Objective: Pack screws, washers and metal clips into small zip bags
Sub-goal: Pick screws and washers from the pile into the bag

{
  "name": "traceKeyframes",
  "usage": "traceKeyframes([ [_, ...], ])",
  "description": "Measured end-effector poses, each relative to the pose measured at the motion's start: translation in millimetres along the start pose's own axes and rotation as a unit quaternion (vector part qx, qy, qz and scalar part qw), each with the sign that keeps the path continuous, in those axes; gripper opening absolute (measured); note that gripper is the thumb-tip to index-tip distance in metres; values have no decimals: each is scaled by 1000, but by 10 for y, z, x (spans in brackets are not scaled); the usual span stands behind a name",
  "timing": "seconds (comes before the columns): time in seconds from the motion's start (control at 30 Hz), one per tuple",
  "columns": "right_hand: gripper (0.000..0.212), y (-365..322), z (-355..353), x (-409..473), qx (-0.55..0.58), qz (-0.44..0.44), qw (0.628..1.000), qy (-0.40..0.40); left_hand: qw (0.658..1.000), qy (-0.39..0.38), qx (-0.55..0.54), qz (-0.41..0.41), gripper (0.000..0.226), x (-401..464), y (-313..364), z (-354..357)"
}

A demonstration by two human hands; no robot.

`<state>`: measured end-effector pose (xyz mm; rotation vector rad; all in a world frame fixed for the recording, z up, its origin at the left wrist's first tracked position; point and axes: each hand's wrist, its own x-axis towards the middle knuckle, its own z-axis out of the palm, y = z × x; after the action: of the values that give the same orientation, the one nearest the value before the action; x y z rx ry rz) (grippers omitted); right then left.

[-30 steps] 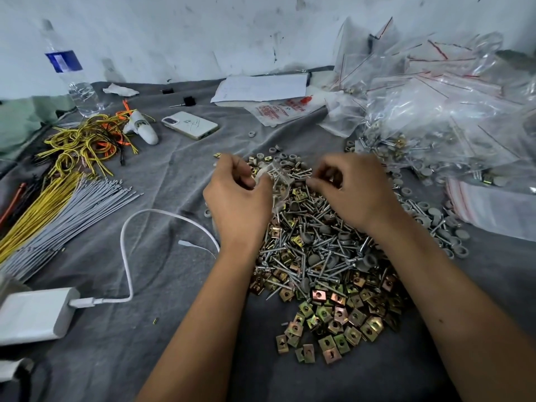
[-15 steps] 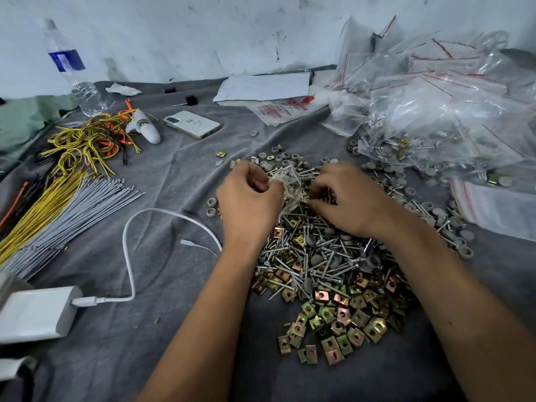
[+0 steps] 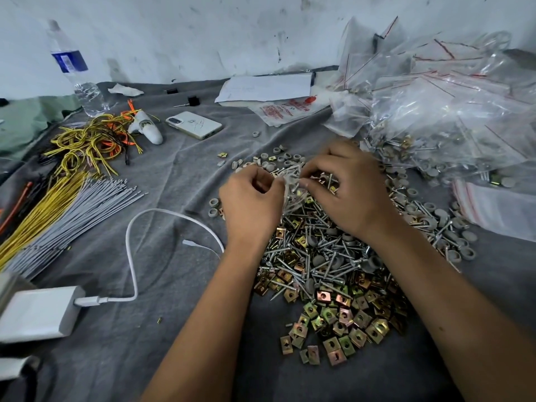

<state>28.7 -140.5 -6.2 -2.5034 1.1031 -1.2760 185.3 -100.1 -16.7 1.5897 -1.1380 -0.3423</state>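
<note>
Working over a heap of hardware on a grey cloth-covered desk (image 3: 174, 181), a person fills a small zip bag (image 3: 291, 188) held up between both hands. The left hand (image 3: 251, 204) has its fingers curled round the bag's near edge, gripping it. The right hand (image 3: 348, 190) pinches at the bag's mouth with thumb and fingertips, though whether it holds a piece there or only the plastic cannot be told. The bag sits just above the far end of the pile, its clear film crumpled and its contents hard to make out.

Below the hands lie the loose parts: silver screws (image 3: 313, 256) in a tangled mound, brass-coloured metal clips (image 3: 342, 320) spread nearest the camera, and grey washers (image 3: 461, 250) scattered to the right and along the far rim. Filled bags (image 3: 452, 123) are stacked at the far right beside a flat sheaf of unused ones (image 3: 499, 210).

The step in hand appears to be loading or closing one bag, with much of the pile still unpacked. The next move probably calls for keeping the mouth open with the left hand while the right hand drops in the remaining pieces, then pressing the seal shut along its full length. A phone (image 3: 194, 125), water bottle (image 3: 77, 74), charger (image 3: 37, 313) and bundled wires (image 3: 66, 198) lie to the left
</note>
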Motion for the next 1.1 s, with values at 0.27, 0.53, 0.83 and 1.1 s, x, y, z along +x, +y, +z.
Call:
traceKeyframes([
  [0.27,17,29,-23,9,37,4,999,-20,999,9,-31,-30,25,28,-20,-7],
  [0.53,18,101,-23,-26,-30,39,987,-150,995,41,-63,-60,24,53,-62,-17],
  [0.83,16,104,38,7,-41,45,955,-291,994,40,-77,-73,23,71,-96,-5],
  [1.1,8,44,-56,-5,83,77,992,-47,997,27,-56,-47,23,21,-66,38],
])
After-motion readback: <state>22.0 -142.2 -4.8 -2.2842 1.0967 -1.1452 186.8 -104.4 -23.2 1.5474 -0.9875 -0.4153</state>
